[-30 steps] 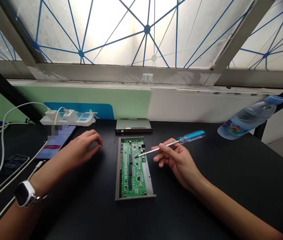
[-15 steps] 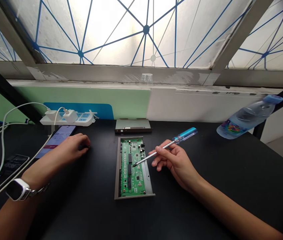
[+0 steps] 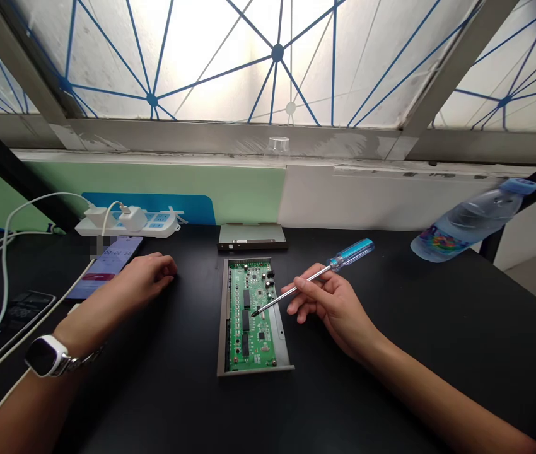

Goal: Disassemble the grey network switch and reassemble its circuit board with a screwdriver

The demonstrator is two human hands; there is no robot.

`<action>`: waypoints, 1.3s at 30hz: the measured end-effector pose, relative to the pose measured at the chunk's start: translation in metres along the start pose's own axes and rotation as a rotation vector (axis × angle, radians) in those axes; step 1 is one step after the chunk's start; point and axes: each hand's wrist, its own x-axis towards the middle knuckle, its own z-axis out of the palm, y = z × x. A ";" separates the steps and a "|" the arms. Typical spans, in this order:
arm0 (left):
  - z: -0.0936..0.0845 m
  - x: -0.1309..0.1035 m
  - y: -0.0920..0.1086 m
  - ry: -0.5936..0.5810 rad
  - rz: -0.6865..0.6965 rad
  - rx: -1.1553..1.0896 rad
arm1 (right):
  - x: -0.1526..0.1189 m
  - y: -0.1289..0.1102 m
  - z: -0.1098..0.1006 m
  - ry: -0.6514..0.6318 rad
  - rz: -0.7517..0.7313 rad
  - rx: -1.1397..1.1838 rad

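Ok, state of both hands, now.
Left hand: loosely curled; whether it holds anything cannot be told.
Right hand: holding the screwdriver by its shaft.

Your left forearm slants in from the lower left, and your left grip sits back upward with its fingers curled, the fingertips hard to make out. Your right forearm reaches in from the lower right; your right grip is pinched, thumb uppermost, lower fingers loosely bent.
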 end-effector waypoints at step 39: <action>0.061 0.022 0.134 0.267 0.343 -0.636 | 0.080 -0.060 0.057 -0.244 -0.532 -0.873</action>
